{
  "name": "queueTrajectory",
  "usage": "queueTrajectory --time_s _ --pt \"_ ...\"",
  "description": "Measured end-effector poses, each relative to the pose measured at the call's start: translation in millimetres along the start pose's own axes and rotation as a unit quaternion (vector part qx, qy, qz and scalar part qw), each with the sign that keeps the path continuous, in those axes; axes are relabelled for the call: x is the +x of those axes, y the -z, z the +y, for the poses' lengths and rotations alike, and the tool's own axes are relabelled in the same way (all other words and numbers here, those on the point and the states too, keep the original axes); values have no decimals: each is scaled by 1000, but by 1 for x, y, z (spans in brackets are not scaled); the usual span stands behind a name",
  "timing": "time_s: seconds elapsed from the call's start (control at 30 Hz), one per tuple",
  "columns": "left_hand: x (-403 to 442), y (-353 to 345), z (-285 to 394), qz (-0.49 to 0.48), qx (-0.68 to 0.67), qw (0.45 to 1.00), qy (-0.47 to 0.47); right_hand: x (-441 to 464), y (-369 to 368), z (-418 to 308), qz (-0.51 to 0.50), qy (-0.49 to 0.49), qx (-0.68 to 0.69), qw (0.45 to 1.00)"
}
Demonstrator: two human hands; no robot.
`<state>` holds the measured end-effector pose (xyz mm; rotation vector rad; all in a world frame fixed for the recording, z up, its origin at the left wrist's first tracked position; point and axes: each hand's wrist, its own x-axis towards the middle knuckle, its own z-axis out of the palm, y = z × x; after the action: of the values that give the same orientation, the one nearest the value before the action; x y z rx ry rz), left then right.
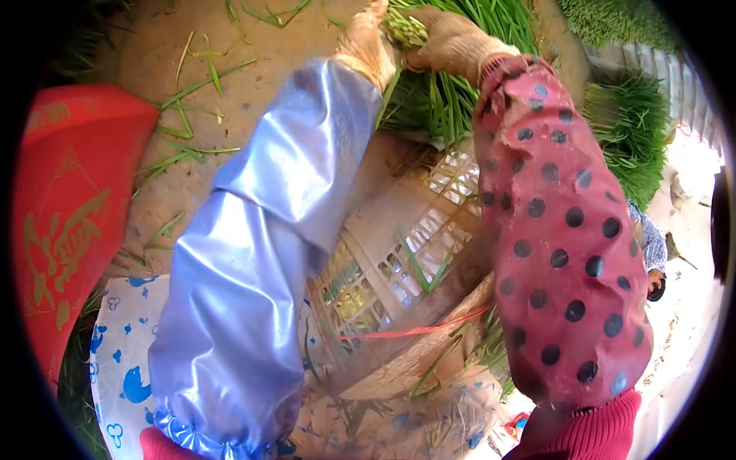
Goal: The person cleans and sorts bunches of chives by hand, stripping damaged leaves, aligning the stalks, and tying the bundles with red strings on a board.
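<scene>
Green bunch [406, 31], pale ends nearest

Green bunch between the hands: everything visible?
The green bunch shows pale-green plant-stalk ends packed side by side, at the view's top edge. It looks fresh. The gloved right hand grips it; the gloved left hand meets its other side. No tie shows, but much is hidden. Unclear whether the long blades behind the right hand belong to it.
</scene>
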<state>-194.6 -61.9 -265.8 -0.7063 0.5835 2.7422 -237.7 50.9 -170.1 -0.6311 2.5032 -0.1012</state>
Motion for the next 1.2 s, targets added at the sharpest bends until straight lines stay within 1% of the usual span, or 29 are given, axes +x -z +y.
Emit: queueTrajectory --time_s 0.03,0.07,0.13,0.17,0.2,0.27,0.3,0.33,0.37,0.4,0.43,0.47,0.5,0.57,0.63,0.67,0.7,0.73,0.77,0.8,0.83,0.9,0.97,1.0,1.03,1.07,1.1,1.13,1.2 --pt "-6 -3 1 9 -15 1000 10 -8 8 -12 -33 -31 35 998" --pt "-14 -5 2 17 -41 999 22 -7 0 -4 -17 -36 68 997" --pt "-31 -14 2 83 -174 980 46 -9 -4 -2 -6 -44 99 994" --pt "-35 -15 1 82 -175 980 46 -13 2 -6 25 -108 91 990" --pt "-39 -14 -3 73 -80 994 1 -16 8 -11 56 -173 84 980" --pt "-44 -4 -9 34 114 990 -81 -22 26 -12 65 -188 140 970" --pt "-18 19 -15 -31 157 986 -37 -27 36 -15 71 -179 137 972" --pt "-26 25 -19 -103 347 925 -119 -31 46 -18 75 -172 134 973" --pt "-33 28 -24 -170 518 815 -195 -35 54 -21 79 -166 131 974" --pt "-33 25 -31 -149 655 726 -145 -36 59 -22 80 -160 128 975" --pt "-41 13 -29 -146 776 606 -94 -39 63 -20 83 -153 126 977" --pt "-42 14 -34 -155 809 559 -93 -41 66 -13 105 -131 171 971" --pt "-42 16 -38 -162 840 509 -91 -51 70 -9 201 -52 200 958" --pt "-44 14 -36 -161 854 486 -89 -51 95 31 189 -1 323 927" --pt "-43 15 -31 -176 815 546 -75 -70 118 21 221 16 421 879" --pt "-33 23 -35 -183 792 575 -91 -84 127 -11 258 32 252 932" --pt "-26 31 -40 -176 769 603 -120 -88 130 -5 262 35 246 933" --pt "-23 34 -37 -164 601 775 -103 -92 129 6 201 55 276 938" --pt "-17 37 -39 -144 393 905 -73 -91 132 4 134 68 302 941" --pt "-6 43 -46 -80 343 923 -152 -98 128 -2 118 35 308 943" --pt "-10 37 -34 11 307 949 -69 -109 118 -24 102 2 314 944" --pt "-40 11 -13 79 300 948 -71 -125 96 -42 89 53 324 940" --pt "-46 24 -20 -26 414 878 -240 -135 74 -42 101 96 302 943" --pt "-48 32 -18 -99 545 795 -249 -137 76 -42 121 75 285 948" --pt "-54 33 -26 -88 706 670 -211 -140 86 -42 146 53 266 951" --pt "-62 30 -22 -128 797 567 -166 -143 96 -41 201 53 226 952" --pt "-69 27 -19 -166 866 456 -118 -143 112 -36 223 7 226 948" --pt "-74 28 -20 -174 887 415 -98 -146 126 -29 248 -23 227 941" --pt "-79 30 -24 -173 877 433 -116 -157 147 -18 313 -47 240 918"
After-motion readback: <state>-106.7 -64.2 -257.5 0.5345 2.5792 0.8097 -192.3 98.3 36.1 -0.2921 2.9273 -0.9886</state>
